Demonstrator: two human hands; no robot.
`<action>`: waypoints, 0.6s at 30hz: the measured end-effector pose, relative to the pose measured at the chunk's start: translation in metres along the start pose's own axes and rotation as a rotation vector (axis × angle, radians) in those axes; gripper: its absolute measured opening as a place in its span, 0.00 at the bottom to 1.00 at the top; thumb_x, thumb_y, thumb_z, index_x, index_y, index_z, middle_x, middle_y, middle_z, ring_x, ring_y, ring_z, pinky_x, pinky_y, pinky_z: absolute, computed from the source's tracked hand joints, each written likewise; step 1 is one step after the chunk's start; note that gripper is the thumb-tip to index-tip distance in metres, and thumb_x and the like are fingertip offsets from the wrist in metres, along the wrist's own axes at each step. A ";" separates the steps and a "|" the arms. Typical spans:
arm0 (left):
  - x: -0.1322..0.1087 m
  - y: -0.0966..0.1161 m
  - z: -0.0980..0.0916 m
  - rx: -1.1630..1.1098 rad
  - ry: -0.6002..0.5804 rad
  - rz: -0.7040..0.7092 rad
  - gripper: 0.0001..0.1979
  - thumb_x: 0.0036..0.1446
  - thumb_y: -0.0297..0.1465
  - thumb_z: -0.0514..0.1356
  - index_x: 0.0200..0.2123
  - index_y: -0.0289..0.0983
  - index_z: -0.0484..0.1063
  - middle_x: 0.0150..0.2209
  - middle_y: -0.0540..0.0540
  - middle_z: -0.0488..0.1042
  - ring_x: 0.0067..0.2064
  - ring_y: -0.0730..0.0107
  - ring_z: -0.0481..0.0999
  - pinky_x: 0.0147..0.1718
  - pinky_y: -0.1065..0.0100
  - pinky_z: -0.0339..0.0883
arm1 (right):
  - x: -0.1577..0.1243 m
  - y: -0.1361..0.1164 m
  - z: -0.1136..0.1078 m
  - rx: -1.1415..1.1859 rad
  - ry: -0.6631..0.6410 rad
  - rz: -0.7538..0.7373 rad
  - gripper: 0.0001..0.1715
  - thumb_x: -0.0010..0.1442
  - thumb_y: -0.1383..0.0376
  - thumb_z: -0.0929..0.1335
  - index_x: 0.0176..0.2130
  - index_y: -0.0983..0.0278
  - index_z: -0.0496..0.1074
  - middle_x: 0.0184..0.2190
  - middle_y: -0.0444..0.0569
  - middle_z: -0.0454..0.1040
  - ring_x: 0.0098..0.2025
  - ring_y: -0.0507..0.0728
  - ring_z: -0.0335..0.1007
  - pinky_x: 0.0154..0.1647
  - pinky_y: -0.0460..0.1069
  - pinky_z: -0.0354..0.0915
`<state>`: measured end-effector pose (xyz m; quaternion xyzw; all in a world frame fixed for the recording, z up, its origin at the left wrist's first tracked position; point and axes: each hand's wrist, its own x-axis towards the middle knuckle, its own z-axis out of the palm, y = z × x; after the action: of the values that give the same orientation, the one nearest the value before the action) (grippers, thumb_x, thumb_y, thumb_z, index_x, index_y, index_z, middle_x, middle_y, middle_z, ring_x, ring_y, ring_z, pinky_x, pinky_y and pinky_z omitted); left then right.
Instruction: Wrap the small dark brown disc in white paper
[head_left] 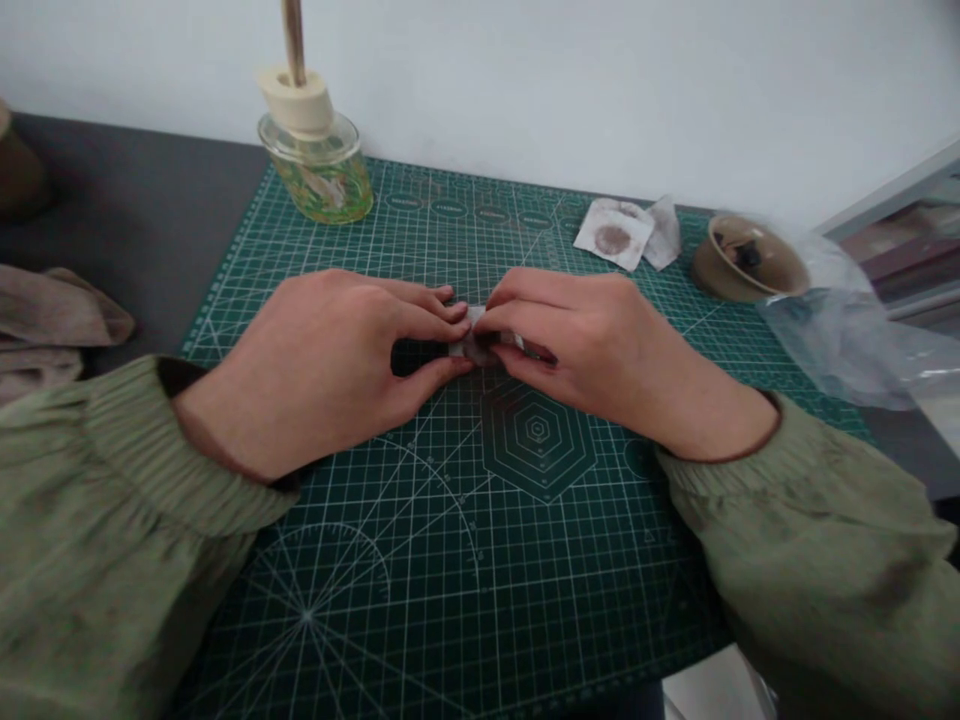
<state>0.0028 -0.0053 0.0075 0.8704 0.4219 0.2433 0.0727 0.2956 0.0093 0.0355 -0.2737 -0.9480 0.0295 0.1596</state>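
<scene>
A small white packet with dark brown marks (478, 348) lies between my hands over the middle of the green cutting mat (420, 590). Most of it is hidden under my fingers. My left hand (322, 370) pinches its left side, thumb below and fingers above. From the other side, my right hand (577, 340) has its fingertips closed on the packet's right part. Something thin and dark shows under the right fingers, too covered to name. Farther back on the mat is a white square packet with a round brown patch (613, 238), beside a crumpled whitish one (663, 232).
A glass reed diffuser (319, 175) stands at the mat's back left. At the back right are a brown bowl (739, 262) holding dark pieces and clear plastic bags (832, 330). Brown cloth (56, 315) lies at the left. A white wall (525, 90) rises behind.
</scene>
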 end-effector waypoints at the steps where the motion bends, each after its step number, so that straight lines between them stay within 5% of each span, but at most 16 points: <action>1: 0.000 0.000 0.000 0.016 0.002 0.008 0.11 0.81 0.51 0.72 0.58 0.64 0.95 0.64 0.59 0.94 0.66 0.40 0.95 0.68 0.39 0.93 | 0.000 0.000 0.000 -0.003 -0.005 0.004 0.17 0.86 0.69 0.67 0.55 0.65 0.88 0.56 0.59 0.90 0.50 0.64 0.87 0.48 0.56 0.76; 18: 0.000 0.001 0.001 -0.057 0.009 0.003 0.11 0.80 0.48 0.73 0.57 0.61 0.96 0.64 0.56 0.94 0.66 0.35 0.95 0.68 0.35 0.92 | -0.002 -0.002 -0.004 -0.021 -0.021 0.042 0.16 0.85 0.70 0.68 0.55 0.65 0.88 0.55 0.59 0.90 0.47 0.64 0.87 0.45 0.56 0.75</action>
<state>0.0043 -0.0057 0.0066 0.8675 0.4137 0.2592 0.0954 0.2969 0.0063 0.0389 -0.2949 -0.9439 0.0258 0.1462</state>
